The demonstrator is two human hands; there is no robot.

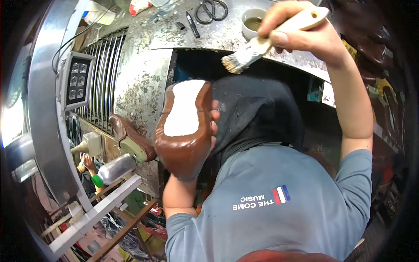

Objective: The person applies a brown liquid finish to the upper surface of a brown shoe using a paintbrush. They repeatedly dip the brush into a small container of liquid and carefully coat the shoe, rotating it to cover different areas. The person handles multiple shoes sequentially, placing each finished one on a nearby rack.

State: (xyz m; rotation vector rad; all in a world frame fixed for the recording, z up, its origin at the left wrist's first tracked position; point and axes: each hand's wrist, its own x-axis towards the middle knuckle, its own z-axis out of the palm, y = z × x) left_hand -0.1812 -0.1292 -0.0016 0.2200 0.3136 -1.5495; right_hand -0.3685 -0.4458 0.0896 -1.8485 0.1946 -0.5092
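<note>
My left hand (pixel 214 124) is wrapped around a brown leather shoe upper (pixel 183 153), held bottom up over my lap. A white sole-shaped area (pixel 185 109) covers the middle of its underside, with brown leather around the edge. Only the fingertips of that hand show past the shoe's right side. In my right hand (pixel 301 39) is a flat paintbrush (pixel 262 43) with a pale handle, gripped between thumb and fingers. Its whitish, tan-tipped bristles point down and left, apart from the shoe. Behind the brush stands a white cup (pixel 252 26) of murky liquid.
On the stained metal bench (pixel 144 74) lie black scissors (pixel 211 11) and a black marker (pixel 192 25) with its cap off. Left are an LED lamp (pixel 78 81), another brown shoe (pixel 133 139) and a green-capped bottle (pixel 115 168). A co-worker's hand (pixel 89 163) shows beyond.
</note>
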